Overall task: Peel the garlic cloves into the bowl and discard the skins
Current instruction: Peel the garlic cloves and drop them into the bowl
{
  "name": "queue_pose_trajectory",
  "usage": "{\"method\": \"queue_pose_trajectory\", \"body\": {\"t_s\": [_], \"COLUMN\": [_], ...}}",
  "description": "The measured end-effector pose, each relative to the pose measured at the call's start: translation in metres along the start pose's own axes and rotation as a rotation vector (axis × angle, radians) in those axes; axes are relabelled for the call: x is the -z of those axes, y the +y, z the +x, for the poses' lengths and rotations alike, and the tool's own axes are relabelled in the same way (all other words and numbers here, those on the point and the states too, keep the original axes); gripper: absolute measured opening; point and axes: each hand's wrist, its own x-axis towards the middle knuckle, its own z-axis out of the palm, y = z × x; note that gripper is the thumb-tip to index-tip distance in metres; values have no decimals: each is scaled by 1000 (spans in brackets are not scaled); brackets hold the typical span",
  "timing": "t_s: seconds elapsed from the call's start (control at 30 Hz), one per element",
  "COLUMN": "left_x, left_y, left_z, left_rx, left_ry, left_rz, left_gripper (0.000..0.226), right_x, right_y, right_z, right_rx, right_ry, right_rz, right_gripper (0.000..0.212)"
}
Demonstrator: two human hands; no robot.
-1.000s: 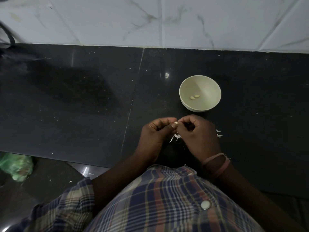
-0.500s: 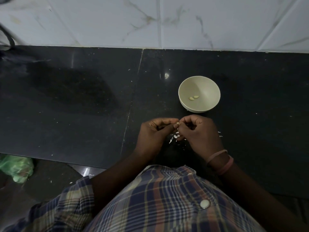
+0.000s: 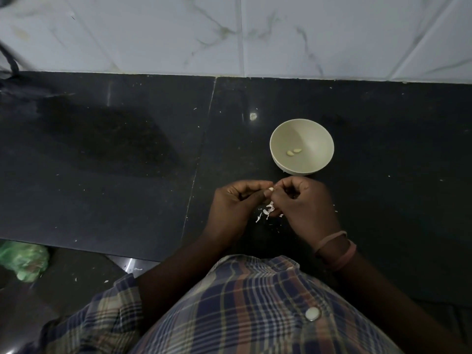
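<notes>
A small pale garlic clove (image 3: 271, 188) is pinched between the fingertips of both hands, just in front of the round pale-green bowl (image 3: 281, 139) that stands on the polished black stone counter (image 3: 127, 162). The left hand (image 3: 233, 208) holds it from the side away from the bowl, its grip narrow and closed on the clove; the right hand (image 3: 304, 203) meets it from the bowl side, fingers curled in on the same clove, probably working at the skin, though the contact itself is too small to make out. Only a white tip of the clove shows, so its long axis cannot be told.

The bowl lies directly beyond the hands, nearly touching the right knuckles, so the right hand is the nearer one for dropping the clove in. Two peeled cloves (image 3: 293, 152) already rest on the bowl's floor. Loose white papery skins (image 3: 268, 209) hang and lie under the hands, on the near side from the bowl.

No brand, label or writing is legible anywhere.
</notes>
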Motion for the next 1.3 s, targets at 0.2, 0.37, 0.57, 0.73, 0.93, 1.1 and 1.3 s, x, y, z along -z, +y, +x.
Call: {"method": "queue_pose_trajectory", "body": {"t_s": [0.2,0.37,0.57,0.73,0.93,1.1,1.3], "left_x": [1,5,10,16,4,-10,-12], "left_y": [0,0,-2,1,1,-9,-14], "left_z": [5,7,17,24,21,10,2], "left_rx": [-2,-3,-107,-134,-27,4,10], "left_ry": [0,-47,-94,-150,-148,-66,-11], "left_rz": [-13,57,215,318,228,171,61], "left_gripper": [20,18,18,19,23,26,20], "right_x": [1,1,-3,-3,0,6,2], "right_y": [-2,0,-2,-2,3,7,6], "right_z": [-1,0,1,2,0,0,-4], "right_rx": [-63,-37,-75,-103,-183,-233,-244], "right_ry": [-32,-17,-4,-31,-40,-18,-45], "right_rz": [167,80,88,99,170,248,303], "right_gripper": [4,4,5,7,11,15,12]}}
